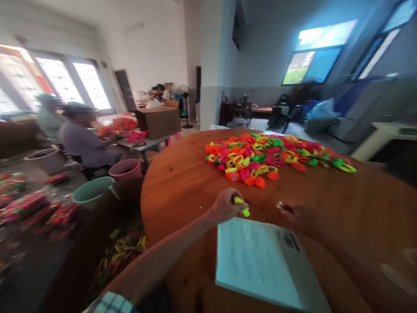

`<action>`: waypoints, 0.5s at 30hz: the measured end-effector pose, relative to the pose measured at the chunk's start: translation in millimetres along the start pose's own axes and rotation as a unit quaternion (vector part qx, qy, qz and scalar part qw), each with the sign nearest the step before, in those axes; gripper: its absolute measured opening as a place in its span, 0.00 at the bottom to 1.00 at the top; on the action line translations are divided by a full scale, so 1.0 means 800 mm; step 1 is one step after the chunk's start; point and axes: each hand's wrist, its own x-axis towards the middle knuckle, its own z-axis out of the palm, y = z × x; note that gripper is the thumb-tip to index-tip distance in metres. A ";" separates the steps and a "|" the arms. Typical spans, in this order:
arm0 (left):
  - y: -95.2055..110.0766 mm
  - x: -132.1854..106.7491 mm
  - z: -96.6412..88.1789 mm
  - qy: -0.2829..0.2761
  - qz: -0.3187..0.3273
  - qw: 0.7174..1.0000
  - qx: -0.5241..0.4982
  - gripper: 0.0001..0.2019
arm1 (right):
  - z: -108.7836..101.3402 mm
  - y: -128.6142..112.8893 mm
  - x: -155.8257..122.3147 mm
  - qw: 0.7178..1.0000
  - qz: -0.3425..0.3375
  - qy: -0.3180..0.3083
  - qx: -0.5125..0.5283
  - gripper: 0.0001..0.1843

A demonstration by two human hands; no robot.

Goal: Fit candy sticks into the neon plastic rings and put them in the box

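Note:
Pinched in my left hand (226,205) is a small bright yellow band (243,207), which looks like a plastic wristband. It is held just above the round wooden table, beyond the top edge of a white printed booklet or sheet stack (257,261). To its right, my right hand (295,215) is blurred, with the fingertips closed together over the table. A small pale spot shows at those fingertips, too blurred to name. Beyond both hands lies a heap of neon bands (247,156) in orange, pink, yellow and green.
The round table (176,182) fills the front. Left of it, an open container (124,252) holds more bands, near a green tub (94,191) and a pink tub (125,168). Two people sit at another table with a cardboard box (158,121). Bagged bands (29,206) lie on the floor.

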 end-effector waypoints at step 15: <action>-0.020 -0.014 -0.036 -0.147 0.192 0.954 0.180 0.11 | 0.020 -0.106 -0.114 0.996 -0.086 -0.022 0.018 0.14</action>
